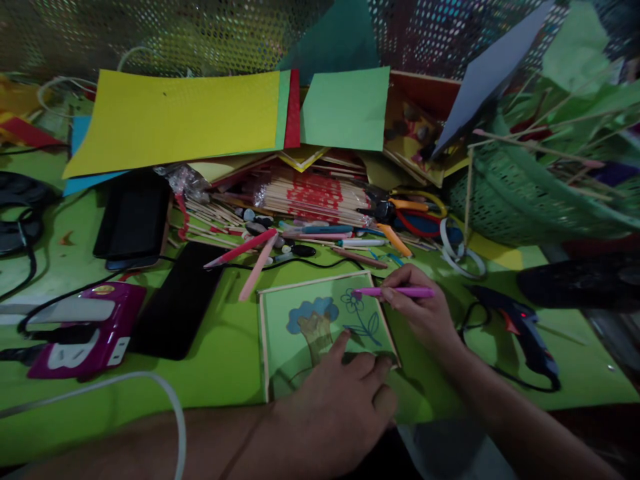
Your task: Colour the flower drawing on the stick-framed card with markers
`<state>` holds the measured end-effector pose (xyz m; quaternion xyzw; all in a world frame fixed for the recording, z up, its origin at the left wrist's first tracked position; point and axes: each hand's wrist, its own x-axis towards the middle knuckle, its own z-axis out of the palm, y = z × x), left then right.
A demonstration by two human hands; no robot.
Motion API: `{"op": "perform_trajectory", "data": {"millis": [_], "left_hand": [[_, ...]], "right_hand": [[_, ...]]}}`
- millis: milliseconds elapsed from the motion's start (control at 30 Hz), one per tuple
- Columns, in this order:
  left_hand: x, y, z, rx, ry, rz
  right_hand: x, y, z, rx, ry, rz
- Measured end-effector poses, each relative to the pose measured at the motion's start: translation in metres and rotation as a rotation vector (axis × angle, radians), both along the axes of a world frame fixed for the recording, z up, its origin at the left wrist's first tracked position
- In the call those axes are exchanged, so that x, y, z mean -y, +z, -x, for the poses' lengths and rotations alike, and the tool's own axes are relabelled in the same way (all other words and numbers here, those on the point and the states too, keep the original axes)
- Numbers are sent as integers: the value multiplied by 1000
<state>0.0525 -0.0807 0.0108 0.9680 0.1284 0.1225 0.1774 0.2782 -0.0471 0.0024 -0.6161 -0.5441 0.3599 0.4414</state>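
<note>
A small green card (290,313) framed with wooden sticks lies on the green table, bearing a drawn blue tree and a blue flower. My left hand (340,407) lies flat on the card's near edge, fingers stretched out, pressing it down. My right hand (425,310) grips a pink pen (395,292), whose tip points left and touches the flower drawing at the card's upper right.
Behind the card lie scattered pens, wooden sticks (310,197), scissors (410,213) and coloured paper sheets (185,120). A black phone (177,300), a tablet (135,217) and a magenta device (90,330) sit left. A glue gun (525,330) and a green basket (525,193) are right.
</note>
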Motion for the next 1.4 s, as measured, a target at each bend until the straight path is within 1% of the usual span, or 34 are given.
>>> {"op": "perform_trajectory", "data": {"millis": [167,433,667,1000,1400], "left_hand": [[-1,1,0,4,-6,-12],[-1,0,1,6,1,-6],[-1,0,1,20,-2,-26],[0,0,0,19,5,-25],[0,-2,0,27,7,-22]], "right_hand": [[-1,4,3,28,-6,5],[0,1,2,2,0,20],[-2,7,6,1,6,1],[-2,0,2,30,33,1],[-2,3,3,-7,72,-8]]}}
